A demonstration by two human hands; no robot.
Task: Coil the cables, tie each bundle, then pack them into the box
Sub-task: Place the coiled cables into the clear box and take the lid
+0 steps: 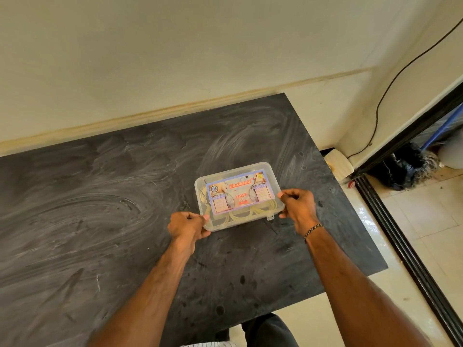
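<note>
A dark, matte table (100, 196) smeared with pale swirling wipe marks fills most of the view, its far edge set against a cream wall (175, 46) with a yellowish skirting strip. Right of the table the floor is pale tile (426, 234), crossed by a black sliding-door track (400, 246). A thin black cord (390, 81) hangs down the wall beyond the table's far right corner, and a dark mop head (403, 169) with a blue handle lies past the track.

Toward the right side of the table stands a clear plastic box (270, 169), its lid down and a small front clasp facing the person. A printed first-aid label (238, 194) covers most of the lid. Through the clear plastic, pale yellowish cables (240, 215) lie in loops inside the box, along its near side and under the label; whether they are tied cannot be told.

The left hand (186, 227) grips the box's near left corner, fingers curled with the thumb on the lid edge. The right hand (298, 205) pinches the box's right end, thumb and fingers curled at the rim. A braided bracelet (313, 229) circles the right wrist.
</note>
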